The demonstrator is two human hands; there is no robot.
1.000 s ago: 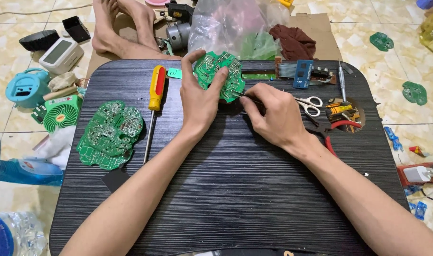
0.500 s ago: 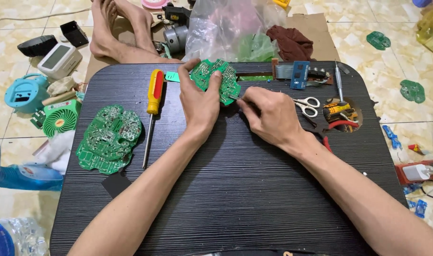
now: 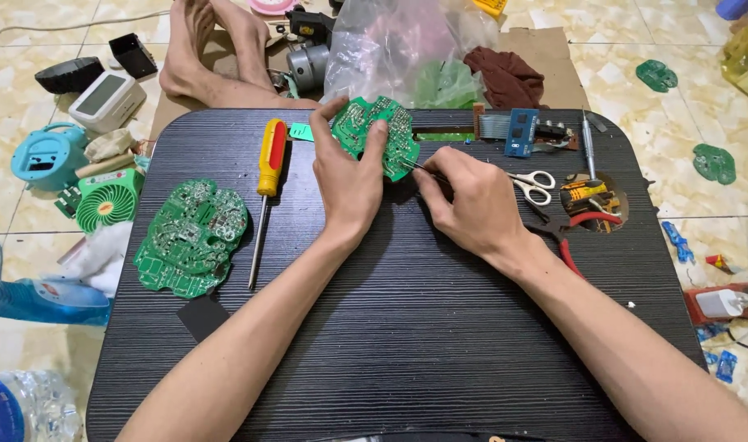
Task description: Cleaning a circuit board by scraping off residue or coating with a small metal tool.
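Fingers (image 3: 372, 141) keep gripping the circuit board (image 3: 390, 135), barely shifted.

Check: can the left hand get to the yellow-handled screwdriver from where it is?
Probably yes. The screwdriver lies flat on the black table just left of the left hand with nothing between them. But that hand is gripping the small green circuit board, so it would have to let go first.
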